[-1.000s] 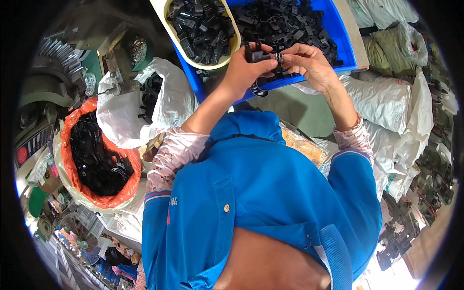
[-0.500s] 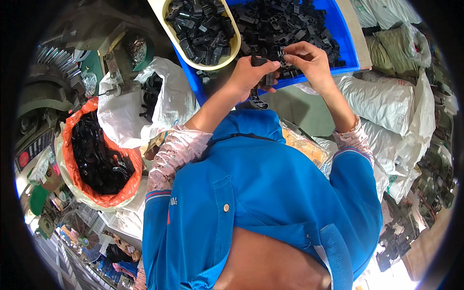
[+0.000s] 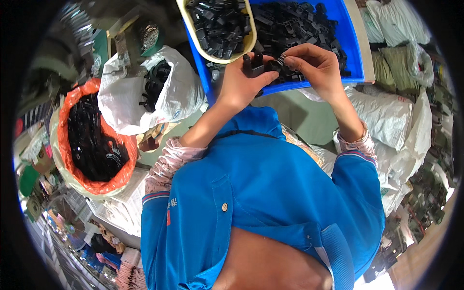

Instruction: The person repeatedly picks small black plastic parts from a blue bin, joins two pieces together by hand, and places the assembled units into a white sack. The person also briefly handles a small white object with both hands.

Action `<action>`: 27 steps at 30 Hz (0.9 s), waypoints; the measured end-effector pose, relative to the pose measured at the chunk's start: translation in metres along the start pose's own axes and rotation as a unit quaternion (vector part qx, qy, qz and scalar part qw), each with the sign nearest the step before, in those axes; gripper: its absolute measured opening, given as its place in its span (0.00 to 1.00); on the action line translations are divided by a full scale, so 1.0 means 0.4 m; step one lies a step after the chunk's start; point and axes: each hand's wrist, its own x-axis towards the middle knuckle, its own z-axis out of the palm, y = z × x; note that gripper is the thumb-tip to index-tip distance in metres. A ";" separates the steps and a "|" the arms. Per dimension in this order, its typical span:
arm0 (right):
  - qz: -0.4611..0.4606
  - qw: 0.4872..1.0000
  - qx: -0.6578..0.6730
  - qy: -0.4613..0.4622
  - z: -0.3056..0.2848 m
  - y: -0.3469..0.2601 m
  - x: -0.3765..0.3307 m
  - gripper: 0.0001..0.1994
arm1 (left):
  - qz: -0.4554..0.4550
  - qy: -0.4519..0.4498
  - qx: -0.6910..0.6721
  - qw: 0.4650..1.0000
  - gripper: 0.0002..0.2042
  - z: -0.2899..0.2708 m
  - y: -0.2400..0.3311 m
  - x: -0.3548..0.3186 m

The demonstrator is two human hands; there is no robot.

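My left hand is closed around a black plastic part with two upright prongs; its lower end is hidden behind the fingers. Close by on the right, my right hand pinches a small silvery piece, too small to name, between thumb and forefinger. It is close to the black part, but I cannot tell whether they touch. Both hands are over the near edge of a blue tray heaped with black plastic pieces. A cream-yellow tub of similar black pieces sits at the tray's left side.
Left of the tray stands a white woven sack holding black parts. Further left is an orange-lined sack full of long black parts. Full white sacks are piled on the right. A green machine bin is at the far left.
The whole view has shifted slightly. My left hand has turned, so the curved dark end that hung below it no longer shows. My right hand keeps its pinch beside it.
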 end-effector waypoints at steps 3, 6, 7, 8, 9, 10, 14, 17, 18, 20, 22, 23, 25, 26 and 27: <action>-0.052 0.997 0.010 -0.056 0.041 -0.042 0.026 0.06 | 0.049 0.034 0.026 0.998 0.15 -0.033 0.032 -0.028; -0.144 0.979 -0.112 -0.096 0.082 -0.084 0.074 0.05 | 0.093 0.085 0.056 0.990 0.14 -0.077 0.034 -0.052; -0.187 0.963 -0.158 -0.108 0.097 -0.093 0.091 0.05 | 0.101 0.102 0.087 0.986 0.14 -0.093 0.036 -0.061; -0.271 0.932 -0.210 -0.119 0.116 -0.109 0.109 0.06 | 0.108 0.119 0.118 0.980 0.14 -0.107 0.041 -0.071; -0.321 0.907 -0.238 -0.136 0.140 -0.123 0.126 0.06 | 0.113 0.137 0.149 0.973 0.14 -0.121 0.045 -0.080; -0.369 0.878 -0.265 -0.149 0.166 -0.136 0.139 0.06 | 0.125 0.165 0.156 0.966 0.14 -0.130 0.050 -0.091; -0.341 0.872 -0.265 -0.231 0.252 -0.158 0.215 0.05 | 0.160 0.237 0.003 0.958 0.16 -0.186 0.026 -0.123; -0.149 0.939 -0.097 -0.293 0.313 -0.124 0.258 0.08 | 0.188 0.282 0.017 0.941 0.14 -0.225 0.011 -0.146; -0.156 0.944 -0.079 -0.279 0.338 -0.124 0.261 0.11 | 0.208 0.288 0.001 0.935 0.13 -0.234 0.012 -0.157; -0.167 0.953 -0.044 -0.247 0.384 -0.124 0.264 0.17 | 0.250 0.295 -0.030 0.922 0.12 -0.250 0.016 -0.175; -0.140 0.959 0.017 -0.246 0.413 -0.078 0.261 0.22 | 0.238 0.336 -0.034 0.911 0.12 -0.272 0.017 -0.189; -0.053 0.963 0.071 -0.254 0.423 -0.078 0.233 0.22 | 0.233 0.356 -0.037 0.904 0.12 -0.283 0.016 -0.191; 0.056 0.947 0.149 -0.278 0.448 -0.056 0.186 0.17 | 0.241 0.366 -0.056 0.897 0.09 -0.306 0.005 -0.190; 0.066 0.946 0.182 -0.261 0.463 -0.042 0.183 0.16 | 0.235 0.365 -0.033 0.900 0.09 -0.324 -0.002 -0.193; 0.077 0.943 0.217 -0.242 0.474 -0.032 0.182 0.15 | 0.228 0.361 -0.009 0.904 0.08 -0.343 -0.007 -0.194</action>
